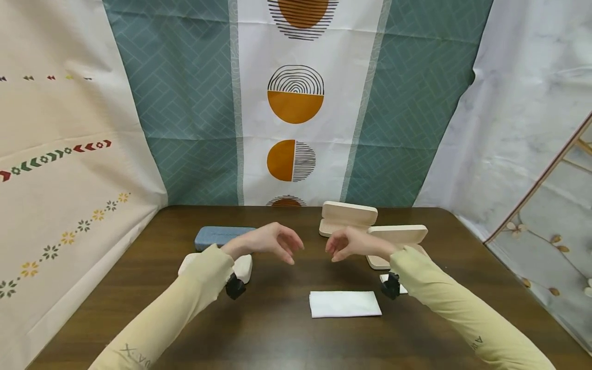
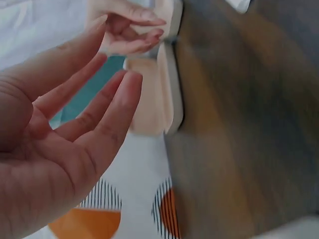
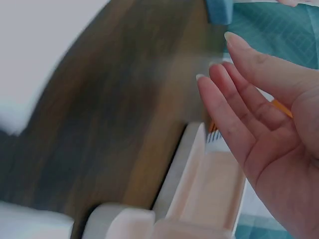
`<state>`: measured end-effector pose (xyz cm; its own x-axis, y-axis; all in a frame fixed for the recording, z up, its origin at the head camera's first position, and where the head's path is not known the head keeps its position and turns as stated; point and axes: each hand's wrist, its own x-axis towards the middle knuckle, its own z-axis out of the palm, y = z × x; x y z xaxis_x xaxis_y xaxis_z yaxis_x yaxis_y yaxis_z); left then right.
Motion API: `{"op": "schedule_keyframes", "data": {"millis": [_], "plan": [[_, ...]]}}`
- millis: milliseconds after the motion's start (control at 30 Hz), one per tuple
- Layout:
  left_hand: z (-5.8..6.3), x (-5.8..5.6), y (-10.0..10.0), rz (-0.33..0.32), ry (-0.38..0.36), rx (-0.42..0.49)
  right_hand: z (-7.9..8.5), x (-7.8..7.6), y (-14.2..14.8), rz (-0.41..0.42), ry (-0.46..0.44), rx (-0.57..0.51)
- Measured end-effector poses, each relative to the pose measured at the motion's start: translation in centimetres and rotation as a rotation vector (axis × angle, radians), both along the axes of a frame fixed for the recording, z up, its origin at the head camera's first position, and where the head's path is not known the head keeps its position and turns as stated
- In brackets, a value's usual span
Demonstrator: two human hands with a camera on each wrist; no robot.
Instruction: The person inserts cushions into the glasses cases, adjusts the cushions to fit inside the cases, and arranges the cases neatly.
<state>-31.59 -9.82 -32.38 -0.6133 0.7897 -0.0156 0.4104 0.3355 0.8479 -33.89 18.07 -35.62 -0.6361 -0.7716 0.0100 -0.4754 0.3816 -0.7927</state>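
Observation:
Both hands are raised above the table, facing each other with a gap between them. My left hand holds nothing, and its fingers bend loosely; a closed blue glasses case lies just beyond that wrist. Partly hidden under the left forearm is a white case. My right hand is likewise loosely curved with nothing in it. It overlaps two open cream glasses cases in the head view, one at the back and one nearer. In front of the hands lies a folded white cloth.
A small white piece shows beside the right wrist, mostly covered by the sleeve and black wrist strap. The brown table ends at a patterned curtain behind. More cloth hangs along the left and right sides.

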Motion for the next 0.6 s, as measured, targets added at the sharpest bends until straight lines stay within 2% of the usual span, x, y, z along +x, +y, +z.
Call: {"op": "schedule_keyframes", "data": {"millis": [133,233,367,600], "plan": [[-1.0,0.4,2.5,-0.109,-0.035,-0.027,-0.4,0.8,1.7,0.028,0.008,0.079],[-2.0,0.7,3.9,-0.149,-0.044,-0.047,-0.7,1.3,2.6,0.039,-0.006,0.111],[-3.3,1.1,5.2,-0.161,-0.057,-0.070,-1.1,2.0,3.5,0.067,-0.033,0.138],[-5.5,1.4,6.4,-0.129,-0.049,-0.088,-2.0,3.3,5.4,0.096,-0.020,0.175]]}}
